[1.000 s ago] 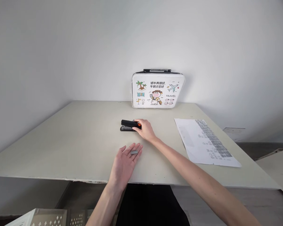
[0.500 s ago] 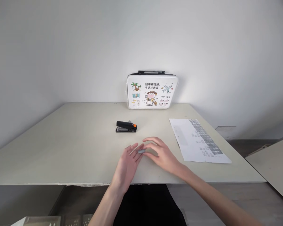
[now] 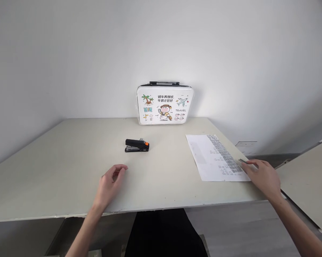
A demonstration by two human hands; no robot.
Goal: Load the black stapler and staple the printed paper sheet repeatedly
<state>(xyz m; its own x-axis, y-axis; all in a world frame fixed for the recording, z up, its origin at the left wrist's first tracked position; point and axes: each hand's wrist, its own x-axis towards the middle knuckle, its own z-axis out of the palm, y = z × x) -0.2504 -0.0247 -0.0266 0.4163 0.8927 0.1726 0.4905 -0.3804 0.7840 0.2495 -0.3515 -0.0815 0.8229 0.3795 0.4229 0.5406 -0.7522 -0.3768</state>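
Between thumb and fingertips, my right hand (image 3: 264, 176) pinches a small grey strip of staples (image 3: 243, 161) at the right edge of the printed paper (image 3: 203, 157). My left hand (image 3: 110, 184) rests over the table's front left part, its thumb and fingers curled together with nothing visible in them. Beyond it lies a black stapler (image 3: 136, 145) with an orange patch at its right end, the nearest thing to that hand.
A white case (image 3: 164, 105) with cartoon prints and a dark handle stands at the back of the pale table (image 3: 70, 157), against the wall. Another pale surface (image 3: 307, 182) is at the right, past the table's edge.
My hands have moved apart. The right carried the staple strip from over my left palm to the paper's right edge. My left hand moved left and its fingers curled in.
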